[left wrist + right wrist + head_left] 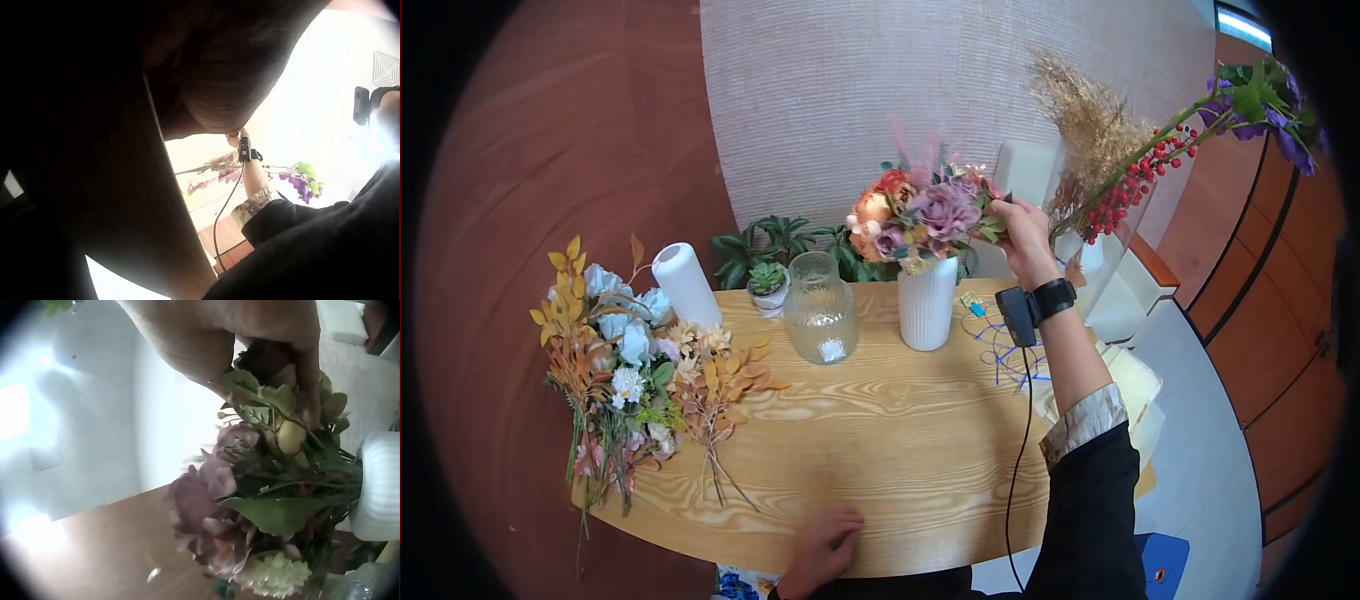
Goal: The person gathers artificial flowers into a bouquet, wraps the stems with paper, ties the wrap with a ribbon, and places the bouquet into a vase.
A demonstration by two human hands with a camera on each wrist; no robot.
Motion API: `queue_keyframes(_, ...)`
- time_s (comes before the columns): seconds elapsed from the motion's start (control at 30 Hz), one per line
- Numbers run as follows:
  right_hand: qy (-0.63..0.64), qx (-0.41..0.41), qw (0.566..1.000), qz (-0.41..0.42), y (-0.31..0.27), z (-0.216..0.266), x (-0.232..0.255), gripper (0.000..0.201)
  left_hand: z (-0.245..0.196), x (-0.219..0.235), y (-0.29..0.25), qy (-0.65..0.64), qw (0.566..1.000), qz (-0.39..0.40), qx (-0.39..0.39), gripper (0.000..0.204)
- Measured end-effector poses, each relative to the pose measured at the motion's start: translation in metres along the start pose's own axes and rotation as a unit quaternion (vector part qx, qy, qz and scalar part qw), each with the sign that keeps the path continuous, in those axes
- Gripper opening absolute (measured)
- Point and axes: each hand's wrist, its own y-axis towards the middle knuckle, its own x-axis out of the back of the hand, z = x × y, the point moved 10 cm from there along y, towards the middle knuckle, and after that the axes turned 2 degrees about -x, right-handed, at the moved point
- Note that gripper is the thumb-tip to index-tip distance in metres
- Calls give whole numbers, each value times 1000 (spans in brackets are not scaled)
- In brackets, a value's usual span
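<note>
A mixed artificial bouquet (pixel 940 215) of mauve, orange and pink flowers stands in a ribbed white vase (pixel 927 305) near the back of the table. My right hand (pixel 1025 238) is at the bouquet's right side. Up close in the right wrist view, its fingers and thumb hold a dark rose (pixel 265 359) among green leaves, above the mauve flowers (pixel 200 497); the fingertips are partly hidden by foliage. My left hand (pixel 825 545), slightly blurred, rests at the table's front edge, loosely curled, holding nothing. In the left wrist view it is a dark shape close to the lens.
Loose flower stems (pixel 625 380) lie piled on the left by a plain white vase (pixel 687 285). A clear glass vase (pixel 820 310) and a small potted succulent (pixel 768 285) stand behind. Blue wire (pixel 1010 360) lies on the right. Pampas grass (pixel 1095 125) and red berries (pixel 1125 200) rise beyond.
</note>
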Motion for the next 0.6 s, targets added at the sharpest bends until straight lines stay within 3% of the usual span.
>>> queue_keyframes(0.1, 35, -24, 999, 22, 10, -5, 7, 17, -7, 2, 2, -2, 1000, -6, -1, 13)
queue_keyframes(0.27, 23, -54, 997, -43, 32, -20, 37, 17, 10, 1, 2, -43, 999, 30, 4, 12)
queue_keyframes(0.33, 34, -54, 996, -55, 38, -25, 46, 17, 39, -15, 8, -67, 963, 175, 194, 12)
queue_keyframes(0.37, 43, -57, 996, -53, 30, -22, 42, 17, 30, -12, 25, -70, 963, 174, 194, 12)
queue_keyframes(0.43, 51, -60, 996, -49, 20, -23, 37, 17, -9, -14, 69, 138, 955, 260, 42, 34)
queue_keyframes(0.5, 92, -63, 994, -16, 15, -27, 30, 18, -7, -6, 122, 53, 987, 149, -6, 49)
queue_keyframes(0.6, 117, -50, 992, -6, 21, -36, 33, 20, 26, -23, 209, -126, 980, 126, 83, 66)
